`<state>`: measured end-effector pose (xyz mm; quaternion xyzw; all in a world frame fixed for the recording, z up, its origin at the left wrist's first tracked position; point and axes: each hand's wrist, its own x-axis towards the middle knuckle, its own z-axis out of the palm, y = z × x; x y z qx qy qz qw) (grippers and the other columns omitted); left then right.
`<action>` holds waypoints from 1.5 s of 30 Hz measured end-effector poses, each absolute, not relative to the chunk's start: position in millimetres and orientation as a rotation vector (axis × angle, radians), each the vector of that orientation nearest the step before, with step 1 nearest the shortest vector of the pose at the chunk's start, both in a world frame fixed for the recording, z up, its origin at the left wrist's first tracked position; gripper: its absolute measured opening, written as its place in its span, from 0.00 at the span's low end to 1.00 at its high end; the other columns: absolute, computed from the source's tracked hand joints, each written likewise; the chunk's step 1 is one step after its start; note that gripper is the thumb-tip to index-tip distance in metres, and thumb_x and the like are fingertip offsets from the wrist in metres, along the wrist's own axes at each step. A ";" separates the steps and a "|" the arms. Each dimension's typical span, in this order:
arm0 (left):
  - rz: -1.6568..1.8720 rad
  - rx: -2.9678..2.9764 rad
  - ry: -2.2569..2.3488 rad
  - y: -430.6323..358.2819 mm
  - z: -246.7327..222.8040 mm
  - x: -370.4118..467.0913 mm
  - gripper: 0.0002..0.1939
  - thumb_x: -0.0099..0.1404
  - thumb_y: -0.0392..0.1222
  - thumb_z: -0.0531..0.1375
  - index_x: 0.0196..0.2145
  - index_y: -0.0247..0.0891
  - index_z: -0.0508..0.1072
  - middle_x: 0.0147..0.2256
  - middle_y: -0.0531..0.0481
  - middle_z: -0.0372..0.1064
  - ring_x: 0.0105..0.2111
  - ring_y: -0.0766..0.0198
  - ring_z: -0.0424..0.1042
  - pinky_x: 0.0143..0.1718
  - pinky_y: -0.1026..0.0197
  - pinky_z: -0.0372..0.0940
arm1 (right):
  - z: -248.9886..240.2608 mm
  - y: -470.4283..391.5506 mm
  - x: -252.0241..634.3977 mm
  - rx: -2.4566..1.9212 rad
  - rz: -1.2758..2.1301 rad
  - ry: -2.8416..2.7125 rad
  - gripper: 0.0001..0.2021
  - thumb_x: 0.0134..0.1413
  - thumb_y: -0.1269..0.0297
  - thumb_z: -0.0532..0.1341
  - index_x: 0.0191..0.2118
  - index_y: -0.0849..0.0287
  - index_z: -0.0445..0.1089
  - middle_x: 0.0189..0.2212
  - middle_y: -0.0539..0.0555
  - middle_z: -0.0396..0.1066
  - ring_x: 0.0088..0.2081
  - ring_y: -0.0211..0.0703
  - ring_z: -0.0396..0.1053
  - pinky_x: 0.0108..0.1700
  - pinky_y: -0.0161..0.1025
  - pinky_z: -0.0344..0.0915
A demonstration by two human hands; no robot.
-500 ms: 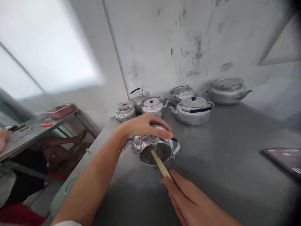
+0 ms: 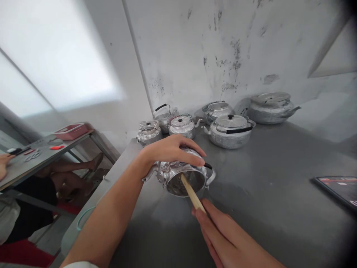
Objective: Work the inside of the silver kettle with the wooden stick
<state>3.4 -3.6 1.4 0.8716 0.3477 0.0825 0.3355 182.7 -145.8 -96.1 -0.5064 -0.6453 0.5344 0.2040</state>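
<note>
A small silvery metal kettle (image 2: 169, 172) lies tipped on its side on the grey table (image 2: 240, 208), its round mouth facing me. My left hand (image 2: 174, 150) is wrapped over its body from above, with the spout beside my wrist. The kettle's black-gripped handle (image 2: 211, 175) sticks out on the right. My right hand (image 2: 217, 230) is closed around a pale wooden stick (image 2: 192, 193). The stick's far end reaches into the kettle's mouth, so its tip is hidden.
Several more metal kettles stand along the wall, including a lidded one (image 2: 230, 134) and a larger one (image 2: 270, 108). A phone (image 2: 337, 191) lies at the right. Leftward, another table holds a pink tray (image 2: 73, 131) and scissors (image 2: 32, 155); a person sits there.
Both hands keep their grips, and the stick stays inside the kettle's mouth. The whole view has shifted very slightly and looks sharper now.
</note>
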 end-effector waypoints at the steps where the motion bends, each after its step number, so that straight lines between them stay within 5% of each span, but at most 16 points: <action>1: 0.217 2.275 0.911 -3.7 1.4 3.5 0.24 0.64 0.56 0.65 0.50 0.38 0.81 0.45 0.45 0.79 0.47 0.54 0.75 0.51 0.59 0.66 | -95.8 -147.1 183.8 -1.431 1.463 -1.819 0.19 0.72 0.52 0.43 0.39 0.55 0.65 0.20 0.46 0.60 0.23 0.41 0.60 0.28 0.37 0.61; 25: 0.219 2.280 0.908 -3.3 1.6 2.7 0.21 0.65 0.56 0.65 0.49 0.41 0.81 0.46 0.47 0.79 0.48 0.54 0.76 0.53 0.59 0.66 | -94.0 -143.7 189.6 -1.410 1.352 -1.825 0.17 0.71 0.52 0.46 0.36 0.54 0.65 0.19 0.46 0.62 0.22 0.39 0.61 0.25 0.34 0.58; 35: 0.211 2.309 0.882 -6.1 2.6 0.7 0.22 0.65 0.56 0.65 0.52 0.42 0.80 0.54 0.47 0.76 0.53 0.53 0.74 0.56 0.59 0.65 | -94.2 -137.5 203.1 -1.528 1.659 -1.786 0.22 0.72 0.47 0.43 0.40 0.55 0.67 0.22 0.46 0.63 0.24 0.38 0.63 0.27 0.33 0.63; 45: 0.182 2.346 0.938 -12.2 4.6 6.2 0.25 0.66 0.59 0.64 0.54 0.43 0.79 0.57 0.48 0.74 0.56 0.52 0.72 0.58 0.59 0.62 | -94.4 -133.2 196.2 -1.581 1.707 -1.666 0.14 0.69 0.64 0.46 0.36 0.59 0.66 0.28 0.47 0.65 0.17 0.28 0.56 0.19 0.29 0.55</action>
